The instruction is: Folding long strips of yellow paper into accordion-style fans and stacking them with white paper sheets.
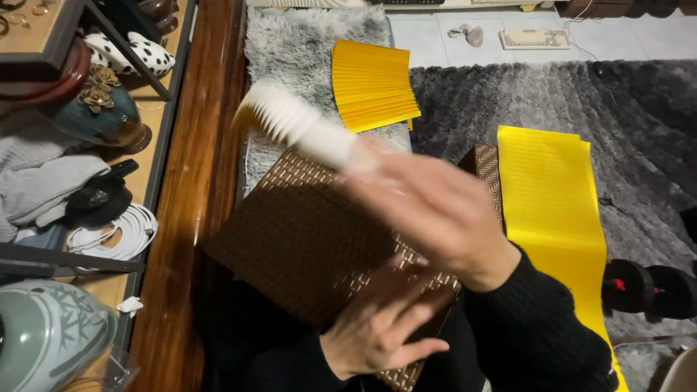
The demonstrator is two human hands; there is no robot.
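We see a white pleated paper strip (290, 120), folded accordion-style w/ a yellow edge showing, pinched at one end by our right hand (435, 218); fingers are clamped on it, though motion blur hides the exact grip. It sticks up and to the left of that hand, probably lifted clear so the pleats hang free. Below the right hand, our left hand (381, 323) lies flat, fingers spread and gripping nothing, on a brown woven-pattern board (305, 232), seemingly to steady it on our lap. Beyond the hands, a yellow pleated fan sheet (372, 83) rests on a grey shaggy rug (305, 43). Right of the hands, a long yellow pleated sheet (552, 210) lies flat. Left: a wooden shelf edge (196, 181).
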